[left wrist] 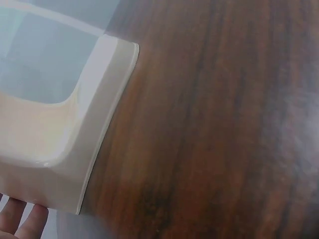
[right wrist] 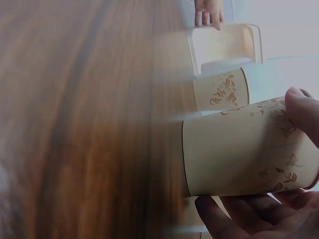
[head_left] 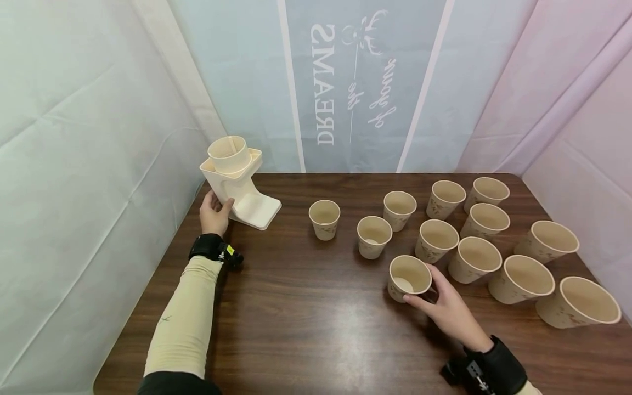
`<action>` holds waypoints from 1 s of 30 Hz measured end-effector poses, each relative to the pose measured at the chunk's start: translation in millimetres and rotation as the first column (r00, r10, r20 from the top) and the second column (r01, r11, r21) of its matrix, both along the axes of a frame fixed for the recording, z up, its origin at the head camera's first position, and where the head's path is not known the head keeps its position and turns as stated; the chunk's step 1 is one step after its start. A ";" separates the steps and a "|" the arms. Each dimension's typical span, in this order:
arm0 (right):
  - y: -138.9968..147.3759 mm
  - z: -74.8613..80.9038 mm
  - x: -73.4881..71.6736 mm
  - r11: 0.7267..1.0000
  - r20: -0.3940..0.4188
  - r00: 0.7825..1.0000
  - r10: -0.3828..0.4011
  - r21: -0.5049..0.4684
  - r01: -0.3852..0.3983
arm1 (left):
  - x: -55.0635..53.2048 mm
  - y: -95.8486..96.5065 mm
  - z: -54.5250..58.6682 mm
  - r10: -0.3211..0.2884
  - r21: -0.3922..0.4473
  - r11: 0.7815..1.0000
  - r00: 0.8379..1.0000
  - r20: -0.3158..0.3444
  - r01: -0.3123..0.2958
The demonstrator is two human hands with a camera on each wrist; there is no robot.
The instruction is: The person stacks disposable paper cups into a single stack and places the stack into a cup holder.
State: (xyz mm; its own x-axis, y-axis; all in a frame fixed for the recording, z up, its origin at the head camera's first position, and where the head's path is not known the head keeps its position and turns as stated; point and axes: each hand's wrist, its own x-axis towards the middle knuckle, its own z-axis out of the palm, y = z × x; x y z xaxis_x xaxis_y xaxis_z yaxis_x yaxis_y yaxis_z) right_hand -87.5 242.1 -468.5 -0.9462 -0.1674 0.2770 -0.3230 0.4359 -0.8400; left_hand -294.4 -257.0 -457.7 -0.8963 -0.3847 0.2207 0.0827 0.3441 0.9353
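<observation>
In the head view my right hand (head_left: 451,312) grips a beige paper cup (head_left: 408,278), thumb on the near side and fingers round the far side. The right wrist view shows this cup (right wrist: 244,154) with brown leaf prints, its base at the wood surface. At the far left, my left hand (head_left: 215,214) holds the lower back of a cream cup dispenser (head_left: 242,192), which stands on a flat foot. Fingertips (left wrist: 34,221) touch the dispenser's edge in the left wrist view. A round cream tube (head_left: 228,156) sits in the dispenser's top.
Several matching paper cups stand upright on the brown table (head_left: 296,323), mostly to the right. One cup (head_left: 324,219) stands nearest the dispenser, another (head_left: 373,237) right of it. A cup (head_left: 577,302) sits near the right edge. A printed curtain (head_left: 365,82) hangs behind.
</observation>
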 end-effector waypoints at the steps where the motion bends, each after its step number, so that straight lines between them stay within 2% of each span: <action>1: -0.5 0.2 0.0 1.000 0.003 1.000 0.004 -0.003 -0.004 | 0.6 0.7 0.2 0.003 -0.007 1.000 1.000 0.001 -0.003; 14: -10.8 0.6 3.9 0.997 0.025 0.998 0.060 -0.042 -0.059 | 16.5 11.8 2.0 0.001 -0.104 0.995 1.000 0.015 0.001; 21: -17.4 1.6 6.7 0.997 0.047 0.996 0.071 -0.036 -0.070 | 33.5 16.3 7.3 -0.019 -0.144 0.989 0.999 0.040 0.025; 30: -25.2 -0.2 10.9 0.996 0.059 0.995 0.081 -0.038 -0.079 | 56.1 26.9 6.8 -0.039 -0.209 0.976 0.997 0.072 0.053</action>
State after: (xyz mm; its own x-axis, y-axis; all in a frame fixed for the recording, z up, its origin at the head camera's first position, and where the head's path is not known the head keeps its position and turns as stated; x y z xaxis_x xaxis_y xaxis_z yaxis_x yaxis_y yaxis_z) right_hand -76.5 216.9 -468.8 -0.9453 -0.2341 0.2270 -0.3040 0.3804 -0.8734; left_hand -238.3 -230.1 -450.8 -0.9275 -0.2938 0.2310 0.0425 0.5311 0.8462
